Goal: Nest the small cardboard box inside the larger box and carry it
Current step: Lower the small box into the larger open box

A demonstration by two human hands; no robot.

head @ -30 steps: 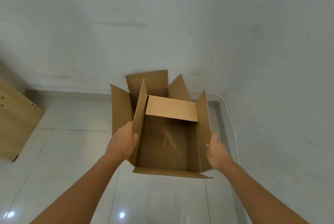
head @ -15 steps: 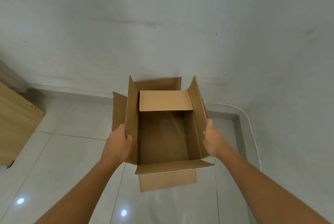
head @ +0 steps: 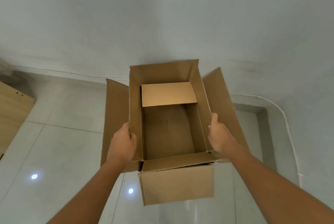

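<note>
Now both hands, the left hand [head: 122,144] at nine o'clock and the right hand [head: 219,137] at three, are gripping the larger box [head: 117,115] with the small box [head: 168,129] nested inside, seemingly carrying it, needing level support.

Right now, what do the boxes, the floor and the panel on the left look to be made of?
Outer box: plain brown corrugated cardboard, matte; fluting shows along its cut edges. Inner box: the same brown cardboard by its look. Floor: glossy pale tile, likely ceramic, with grout lines and light reflections. Panel: light wood or laminate, with drilled holes.
</note>
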